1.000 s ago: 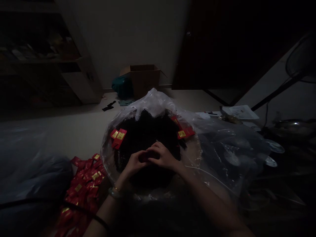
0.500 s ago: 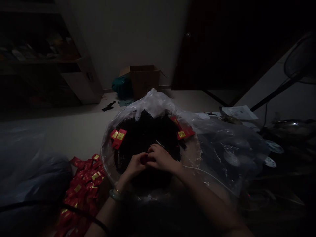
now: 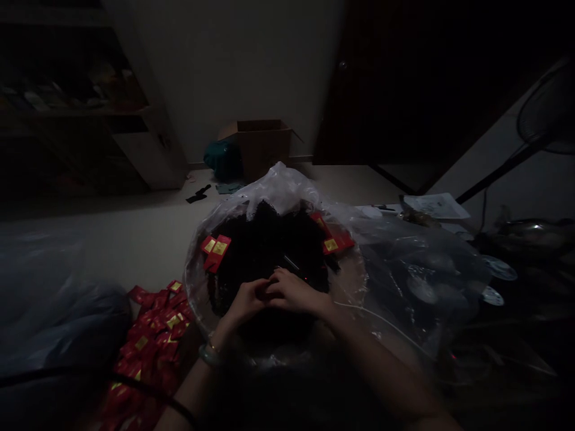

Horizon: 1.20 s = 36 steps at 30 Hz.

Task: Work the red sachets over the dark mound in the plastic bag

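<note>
The room is very dim. My left hand (image 3: 246,300) and my right hand (image 3: 294,291) meet over a heap of dark loose material (image 3: 265,245) inside an open clear plastic bag (image 3: 278,188). Both hands have their fingers pinched together around a small red packet (image 3: 266,288) held between them. A thin metallic tool (image 3: 291,262) pokes out just above my right hand. More red packets with gold labels (image 3: 215,248) rest on the bag's left rim, and others (image 3: 335,241) sit on its right rim. A bracelet is on my left wrist.
A pile of red packets (image 3: 153,335) lies at lower left beside a dark bag (image 3: 58,323). A cardboard box (image 3: 260,140) and a shelf unit (image 3: 112,120) stand at the back. Papers (image 3: 438,205), round dishes (image 3: 498,266) and a fan (image 3: 548,114) are on the right.
My hands stay together over the dark heap, shifting only slightly as the fingers work the small red packet. The thin tool above my right hand shows more.
</note>
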Motion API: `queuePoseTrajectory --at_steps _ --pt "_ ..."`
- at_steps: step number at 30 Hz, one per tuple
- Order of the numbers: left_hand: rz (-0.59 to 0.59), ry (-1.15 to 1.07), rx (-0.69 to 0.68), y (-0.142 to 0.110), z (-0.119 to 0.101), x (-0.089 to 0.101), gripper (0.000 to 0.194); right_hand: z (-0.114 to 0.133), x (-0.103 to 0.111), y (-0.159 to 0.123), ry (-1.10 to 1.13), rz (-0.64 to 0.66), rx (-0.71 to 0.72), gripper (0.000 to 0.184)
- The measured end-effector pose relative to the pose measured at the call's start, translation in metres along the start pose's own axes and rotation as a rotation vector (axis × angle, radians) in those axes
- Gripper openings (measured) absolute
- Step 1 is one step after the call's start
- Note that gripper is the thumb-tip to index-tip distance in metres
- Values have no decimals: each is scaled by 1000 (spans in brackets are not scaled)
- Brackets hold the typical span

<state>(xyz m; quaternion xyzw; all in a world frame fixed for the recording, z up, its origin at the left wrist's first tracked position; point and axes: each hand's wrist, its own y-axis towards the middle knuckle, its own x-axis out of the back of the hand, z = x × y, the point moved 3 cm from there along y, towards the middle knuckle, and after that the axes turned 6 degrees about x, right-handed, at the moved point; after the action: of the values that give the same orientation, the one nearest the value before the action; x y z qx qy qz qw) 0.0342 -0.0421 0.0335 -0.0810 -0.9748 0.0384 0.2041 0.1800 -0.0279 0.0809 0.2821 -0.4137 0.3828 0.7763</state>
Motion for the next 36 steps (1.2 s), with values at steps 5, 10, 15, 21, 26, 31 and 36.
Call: queuePoseTrajectory --at_steps 5,10,15,21,26,31,36 --pt "1 -13 -23 1 0 0 33 2 11 -2 -18 -108 -28 15" --pt "10 -75 6 0 -7 1 31 -2 9 0 -49 -21 -106 13" --pt "26 -349 150 -1 -13 6 36 -10 11 2 229 -289 -168 14" --pt "-33 -554 308 1 -9 5 44 -28 -1 2 590 -440 -414 14" --pt "-83 -605 363 -1 -11 0 53 -33 -3 2 563 -486 -411 13" --pt "-40 -806 327 -4 -10 -19 54 -35 -5 2 537 -501 -449 14" --pt "32 -873 455 -6 -1 -35 60 -46 -1 -3 417 -432 -484 23"
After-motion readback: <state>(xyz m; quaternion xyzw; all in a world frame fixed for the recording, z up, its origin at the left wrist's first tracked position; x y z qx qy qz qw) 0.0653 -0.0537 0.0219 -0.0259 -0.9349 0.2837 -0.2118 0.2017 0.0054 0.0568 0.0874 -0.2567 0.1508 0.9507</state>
